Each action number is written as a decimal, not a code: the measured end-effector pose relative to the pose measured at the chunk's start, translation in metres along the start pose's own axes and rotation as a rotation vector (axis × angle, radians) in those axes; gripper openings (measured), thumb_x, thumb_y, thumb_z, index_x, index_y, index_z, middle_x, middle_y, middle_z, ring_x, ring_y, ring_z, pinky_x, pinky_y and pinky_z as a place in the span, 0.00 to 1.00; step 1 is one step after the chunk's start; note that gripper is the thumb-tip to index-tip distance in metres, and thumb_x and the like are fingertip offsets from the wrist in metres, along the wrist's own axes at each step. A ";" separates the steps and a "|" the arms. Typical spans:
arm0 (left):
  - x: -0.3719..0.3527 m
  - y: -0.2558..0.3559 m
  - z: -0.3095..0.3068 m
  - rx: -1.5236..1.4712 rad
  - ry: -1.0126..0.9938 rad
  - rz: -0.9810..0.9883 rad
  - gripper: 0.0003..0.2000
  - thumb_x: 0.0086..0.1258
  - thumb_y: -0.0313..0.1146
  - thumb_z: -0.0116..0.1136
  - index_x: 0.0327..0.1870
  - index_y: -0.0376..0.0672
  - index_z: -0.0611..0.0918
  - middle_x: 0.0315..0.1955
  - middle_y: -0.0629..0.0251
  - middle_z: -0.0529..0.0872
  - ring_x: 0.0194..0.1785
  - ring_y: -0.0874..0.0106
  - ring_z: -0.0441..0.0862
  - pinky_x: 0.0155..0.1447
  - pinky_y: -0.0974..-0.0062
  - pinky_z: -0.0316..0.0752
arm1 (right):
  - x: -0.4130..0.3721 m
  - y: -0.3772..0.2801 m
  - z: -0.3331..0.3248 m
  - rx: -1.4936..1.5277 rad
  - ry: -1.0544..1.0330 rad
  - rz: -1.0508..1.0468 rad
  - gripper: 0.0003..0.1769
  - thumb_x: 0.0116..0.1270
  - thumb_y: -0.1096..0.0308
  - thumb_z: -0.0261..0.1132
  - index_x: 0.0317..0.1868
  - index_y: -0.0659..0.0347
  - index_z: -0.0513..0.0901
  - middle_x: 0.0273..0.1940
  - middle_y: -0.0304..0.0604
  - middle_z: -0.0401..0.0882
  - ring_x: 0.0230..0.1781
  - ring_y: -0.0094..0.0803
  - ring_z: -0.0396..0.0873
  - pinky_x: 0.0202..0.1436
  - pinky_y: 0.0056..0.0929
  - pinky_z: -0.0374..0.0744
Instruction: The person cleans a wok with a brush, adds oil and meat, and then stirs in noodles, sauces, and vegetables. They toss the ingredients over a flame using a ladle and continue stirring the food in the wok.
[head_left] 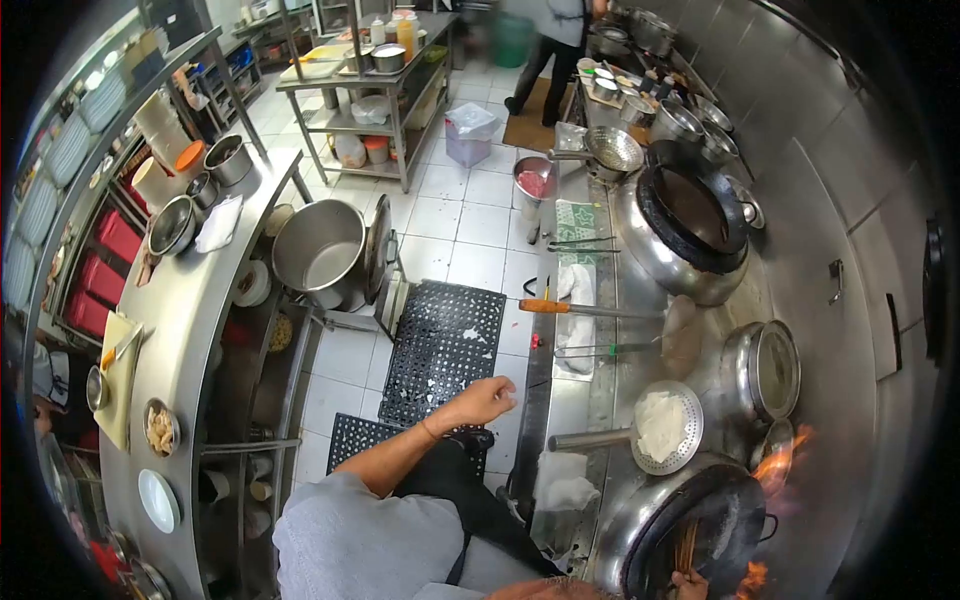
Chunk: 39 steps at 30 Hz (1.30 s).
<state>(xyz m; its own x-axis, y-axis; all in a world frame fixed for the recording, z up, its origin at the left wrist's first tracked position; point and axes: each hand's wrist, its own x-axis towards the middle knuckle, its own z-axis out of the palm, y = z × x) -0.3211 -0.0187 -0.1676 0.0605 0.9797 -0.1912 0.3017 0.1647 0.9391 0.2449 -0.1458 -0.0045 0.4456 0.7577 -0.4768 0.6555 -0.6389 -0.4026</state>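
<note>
At the bottom right, my right hand grips a bamboo wok brush, its bristles down inside a dark wok. Whitish wet streaks and steam show in that wok. My left hand hangs over the floor left of the stove edge, fingers curled in loosely, with nothing visible in them. Just beyond the wok, a perforated skimmer holds a pale white mass of food, its handle pointing left. Part of my right hand is cut off by the frame's bottom edge.
Flames rise beside the wok. Farther along the stove are a ladle with an orange handle, a lidless steel pot and a second wok. A stockpot stands left. Another person stands at the back.
</note>
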 end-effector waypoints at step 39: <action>0.071 0.037 0.002 -0.022 -0.135 0.028 0.15 0.68 0.33 0.59 0.50 0.33 0.78 0.33 0.62 0.83 0.37 0.74 0.80 0.43 0.75 0.76 | 0.042 -0.043 0.020 -0.337 0.469 0.413 0.23 0.55 0.66 0.70 0.52 0.63 0.82 0.40 0.61 0.82 0.48 0.56 0.80 0.51 0.48 0.77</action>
<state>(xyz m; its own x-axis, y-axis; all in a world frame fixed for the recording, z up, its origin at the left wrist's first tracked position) -0.3038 0.0569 -0.1466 0.1963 0.9600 -0.1999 0.2773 0.1412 0.9504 0.2238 -0.0888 -0.0228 0.8642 0.4883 -0.1210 0.4957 -0.8676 0.0386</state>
